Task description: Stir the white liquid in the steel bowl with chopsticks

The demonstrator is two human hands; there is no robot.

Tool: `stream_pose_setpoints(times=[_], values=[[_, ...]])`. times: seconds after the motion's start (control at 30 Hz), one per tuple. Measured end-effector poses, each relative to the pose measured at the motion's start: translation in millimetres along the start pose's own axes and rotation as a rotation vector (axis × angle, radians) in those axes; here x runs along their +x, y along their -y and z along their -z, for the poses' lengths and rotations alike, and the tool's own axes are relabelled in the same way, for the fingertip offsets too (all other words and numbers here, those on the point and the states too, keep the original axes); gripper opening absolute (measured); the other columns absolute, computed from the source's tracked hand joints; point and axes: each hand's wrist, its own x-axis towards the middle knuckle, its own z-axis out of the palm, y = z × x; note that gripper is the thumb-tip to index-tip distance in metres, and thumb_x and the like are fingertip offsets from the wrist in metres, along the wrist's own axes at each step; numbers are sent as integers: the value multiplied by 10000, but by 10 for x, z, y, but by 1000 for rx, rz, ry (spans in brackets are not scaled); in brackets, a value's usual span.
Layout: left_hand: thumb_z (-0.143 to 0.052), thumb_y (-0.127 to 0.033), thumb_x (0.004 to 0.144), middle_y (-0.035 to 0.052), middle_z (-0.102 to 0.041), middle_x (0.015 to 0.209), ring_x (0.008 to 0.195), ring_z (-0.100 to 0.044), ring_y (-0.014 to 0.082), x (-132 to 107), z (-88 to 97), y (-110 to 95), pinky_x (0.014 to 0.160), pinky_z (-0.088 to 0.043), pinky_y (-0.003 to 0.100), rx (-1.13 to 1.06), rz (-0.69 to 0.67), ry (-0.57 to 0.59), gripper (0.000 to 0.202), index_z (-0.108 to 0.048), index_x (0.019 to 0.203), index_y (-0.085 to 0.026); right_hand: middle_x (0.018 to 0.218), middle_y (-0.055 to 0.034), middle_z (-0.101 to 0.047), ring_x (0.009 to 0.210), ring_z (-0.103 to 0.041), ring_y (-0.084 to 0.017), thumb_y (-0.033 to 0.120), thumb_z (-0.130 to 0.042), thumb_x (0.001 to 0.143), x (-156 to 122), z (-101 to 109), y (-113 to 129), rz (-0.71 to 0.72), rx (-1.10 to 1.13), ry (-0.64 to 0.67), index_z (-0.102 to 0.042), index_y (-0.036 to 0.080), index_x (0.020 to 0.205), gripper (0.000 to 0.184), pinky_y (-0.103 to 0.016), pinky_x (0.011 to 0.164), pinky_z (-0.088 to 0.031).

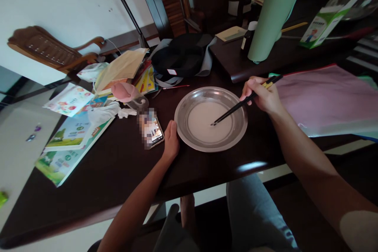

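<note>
A shallow round metal bowl rests on the dark table, with a milky white liquid inside. My right hand is closed around a pair of black chopsticks with gold bands near the top. Their tips dip into the liquid near the middle of the bowl. My left hand grips the left rim of the bowl; its fingertips are partly hidden by the edge. Just left of that hand lies a phone with its screen lit and partly blurred out.
Books, papers and crumpled tissue lie to the left, with a pink-topped cup. Behind the bowl sits a black bag. At the right are a tall green bottle, a small box and a pink folder.
</note>
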Motion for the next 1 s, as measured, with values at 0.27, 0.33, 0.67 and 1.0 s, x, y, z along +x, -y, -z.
stream_pose_setpoints(times=[0.27,0.33,0.67,1.0], values=[[-508,-598,885,-39,-380,635,603,-343,118,1,-1,-10,595,-369,247,17,-21,-8,467,-431,644,-204,624,-25,-682,476,-548,-94,475,-652,849,-4,-15,-1,4,-53,21,-634,193,628,358,-245,448,-429],[-509,-613,876,-40,-379,635,602,-339,118,-2,-7,-29,598,-368,248,21,-21,-9,476,-430,644,-204,568,-17,-649,449,-527,-95,482,-646,850,12,21,-12,31,-13,-29,-600,193,587,394,-244,408,-388],[-515,-636,859,-42,-384,656,617,-332,116,5,-4,-1,611,-358,244,-12,-6,-2,485,-448,660,-199,672,-28,-705,510,-555,-93,481,-646,851,-22,-30,15,-5,-94,69,-646,193,658,347,-244,478,-436],[-488,-618,883,-44,-366,650,604,-319,119,6,8,46,594,-348,249,-17,0,9,469,-435,665,-206,671,-29,-706,551,-595,-107,481,-647,851,-31,-38,1,-48,-109,152,-664,197,676,334,-244,500,-454]])
